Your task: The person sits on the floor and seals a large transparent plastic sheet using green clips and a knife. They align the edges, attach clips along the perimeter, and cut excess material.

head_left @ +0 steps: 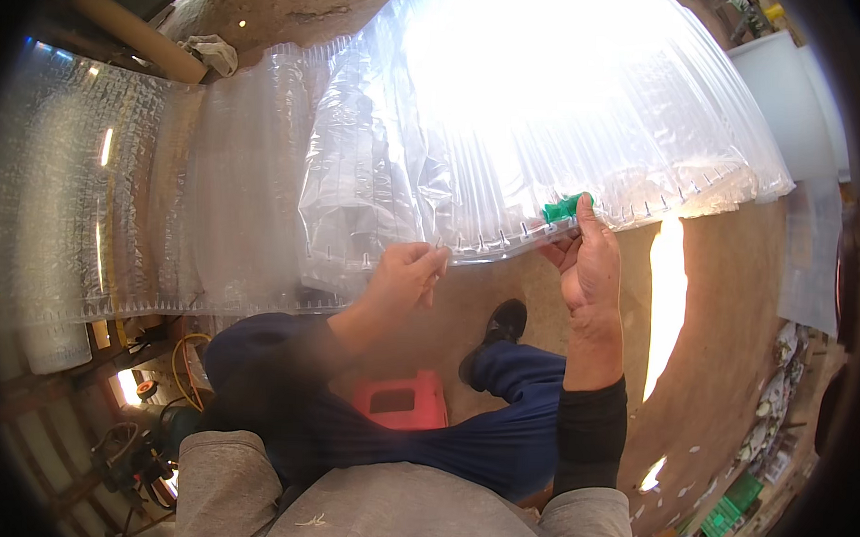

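A large sheet of clear air-column packaging film (376,195) spreads before me, its upper part washed out by glare. Small valve marks run in a row along its near edge. My left hand (410,268) pinches that edge between thumb and fingers. Farther right, my right hand (591,263) grips the same edge, thumb on top and fingers beneath. Under the right thumb is a small green plastic piece (561,210) against the film; its exact kind cannot be told.
More clear film (248,184) stretches left toward a roll end (58,344). A cardboard tube (140,35) lies at upper left. Between my legs stands a red plastic stool (404,402). White plastic bins (784,103) are at right, a green crate (721,519) at lower right, machinery (136,457) at lower left.
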A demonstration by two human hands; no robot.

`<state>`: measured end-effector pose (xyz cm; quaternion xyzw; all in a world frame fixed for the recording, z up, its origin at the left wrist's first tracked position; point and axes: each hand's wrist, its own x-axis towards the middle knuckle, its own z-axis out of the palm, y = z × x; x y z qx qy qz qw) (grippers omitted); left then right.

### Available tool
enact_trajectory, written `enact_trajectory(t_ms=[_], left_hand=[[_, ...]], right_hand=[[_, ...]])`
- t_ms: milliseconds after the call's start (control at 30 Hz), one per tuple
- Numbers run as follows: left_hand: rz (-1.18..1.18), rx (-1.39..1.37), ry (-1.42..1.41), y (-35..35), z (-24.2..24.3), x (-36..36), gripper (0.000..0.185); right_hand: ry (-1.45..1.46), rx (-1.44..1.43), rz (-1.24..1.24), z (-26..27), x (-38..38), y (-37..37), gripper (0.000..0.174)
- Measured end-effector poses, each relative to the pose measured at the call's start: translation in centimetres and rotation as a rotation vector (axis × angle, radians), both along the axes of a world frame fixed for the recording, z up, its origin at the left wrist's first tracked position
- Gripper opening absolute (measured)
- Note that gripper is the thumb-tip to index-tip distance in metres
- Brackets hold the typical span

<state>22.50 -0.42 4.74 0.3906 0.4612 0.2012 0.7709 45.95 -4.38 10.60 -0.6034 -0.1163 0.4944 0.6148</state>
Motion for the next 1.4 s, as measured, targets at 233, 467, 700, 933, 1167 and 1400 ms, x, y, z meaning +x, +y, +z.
enact_trajectory(t_ms=[233, 467, 700, 933, 1167, 1400], left_hand=[[-0.011, -0.110, -0.031, 0.21, -0.10, -0.07, 0.032], [0.019, -0.102, -0.093, 0.06, -0.21, 0.00, 0.032], [0.036, -0.091, -0.111, 0.00, -0.21, 0.17, 0.032], [0.047, -0.058, -0.104, -0.15, -0.19, 0.30, 0.031], [0.043, -0.013, -0.077, -0.17, -0.17, 0.32, 0.032], [0.050, 0.008, -0.067, -0.21, 0.07, 0.50, 0.032]], right_hand=[[0.017, 0.026, 0.049, 0.21, -0.12, 0.02, 0.036], [0.031, 0.040, 0.040, -0.13, -0.14, -0.10, 0.027], [0.024, 0.069, 0.061, -0.24, -0.05, -0.18, 0.019], [0.019, 0.086, 0.071, -0.33, -0.12, -0.22, 0.018], [-0.026, 0.118, 0.082, -0.22, -0.58, -0.08, 0.031], [-0.056, 0.168, 0.079, -0.15, -0.55, -0.06, 0.038]])
